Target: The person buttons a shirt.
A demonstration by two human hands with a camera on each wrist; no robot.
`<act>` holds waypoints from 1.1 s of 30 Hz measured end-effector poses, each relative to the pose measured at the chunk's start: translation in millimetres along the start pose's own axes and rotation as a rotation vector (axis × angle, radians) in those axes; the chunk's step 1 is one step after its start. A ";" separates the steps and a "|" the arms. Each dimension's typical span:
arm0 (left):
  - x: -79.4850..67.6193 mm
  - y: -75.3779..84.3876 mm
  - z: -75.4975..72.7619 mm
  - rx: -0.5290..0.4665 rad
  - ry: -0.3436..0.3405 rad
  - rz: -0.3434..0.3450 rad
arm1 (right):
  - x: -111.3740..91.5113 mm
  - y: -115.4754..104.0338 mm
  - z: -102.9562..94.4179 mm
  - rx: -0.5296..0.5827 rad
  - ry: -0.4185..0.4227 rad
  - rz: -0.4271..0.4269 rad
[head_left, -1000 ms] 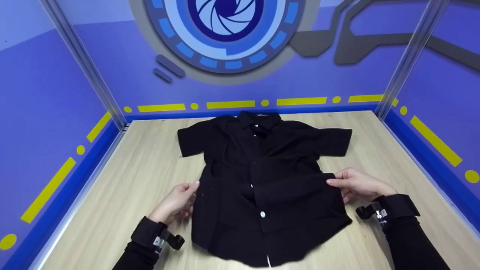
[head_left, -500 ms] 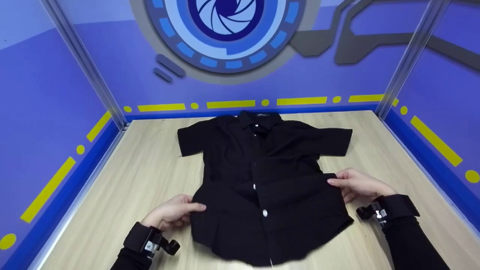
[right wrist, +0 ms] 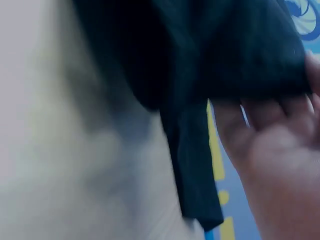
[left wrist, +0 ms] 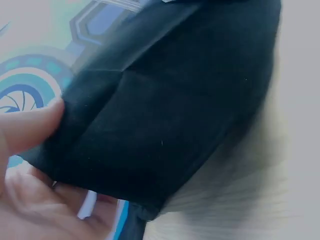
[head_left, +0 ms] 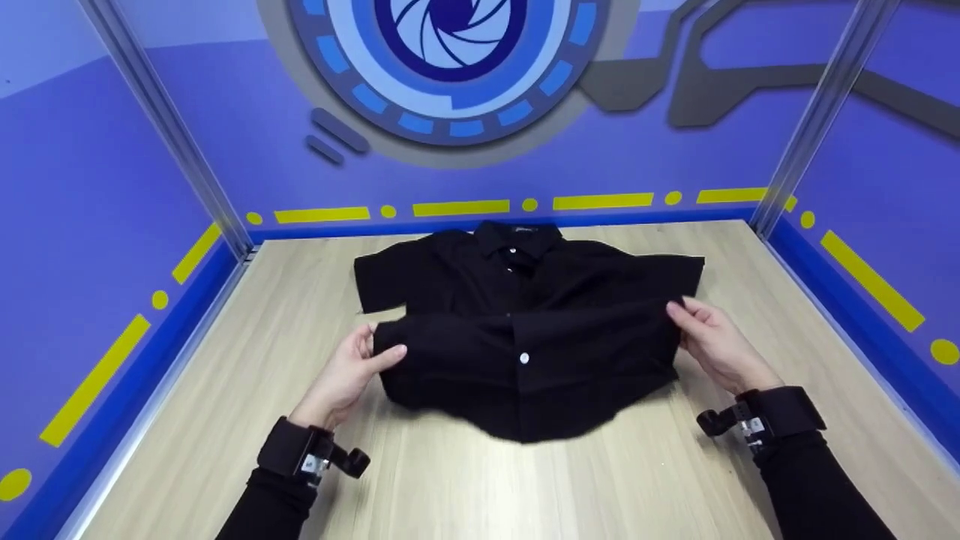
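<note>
A black short-sleeved button shirt (head_left: 450, 352) lies with its collar toward the back wall and its sleeves spread. My left hand (head_left: 349, 375) pinches the lower part at its left side, thumb on top and fingers beneath. On the other side my right hand (head_left: 716, 341) pinches the matching edge the same way. Between the hands the lower part is lifted off the table, its curved hem hanging toward me. A white button (head_left: 524, 358) shows at the middle. In the left wrist view the cloth (left wrist: 165, 100) spans away from the thumb. The right wrist view is blurred.
The shirt is on a light wood table (head_left: 480, 495). A blue-purple back wall (head_left: 225, 150) with yellow markings and side walls enclose it, with metal posts at the corners. Each wrist wears a black strap with a small camera.
Both hands have risen and moved toward the back, bringing the shirt's lower part up with them. The left hand first slid down the side and took a new grip. The collar stayed put.
</note>
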State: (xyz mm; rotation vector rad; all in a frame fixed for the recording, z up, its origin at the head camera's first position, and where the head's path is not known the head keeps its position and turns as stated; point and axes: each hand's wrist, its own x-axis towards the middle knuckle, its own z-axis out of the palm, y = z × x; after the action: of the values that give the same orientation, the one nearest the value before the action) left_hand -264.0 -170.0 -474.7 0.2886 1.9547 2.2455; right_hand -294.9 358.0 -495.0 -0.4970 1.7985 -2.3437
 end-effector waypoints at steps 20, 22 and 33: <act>0.4 -9.0 -10.6 0.566 -0.218 -0.054 | -9.4 -18.7 -3.2 -0.694 -0.068 0.300; 0.1 -2.2 -8.0 0.688 -0.188 -0.019 | -8.6 -23.9 -3.1 -0.631 -0.061 0.330; 9.4 29.8 2.0 0.739 0.286 0.445 | 12.5 -32.0 18.1 0.021 0.029 -0.093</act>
State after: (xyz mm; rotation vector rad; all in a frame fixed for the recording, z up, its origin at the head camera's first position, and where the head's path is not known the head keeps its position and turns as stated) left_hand -272.3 -170.0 -444.5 0.5508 3.0903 1.7224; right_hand -297.6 346.3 -458.1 -0.5588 1.7981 -2.4404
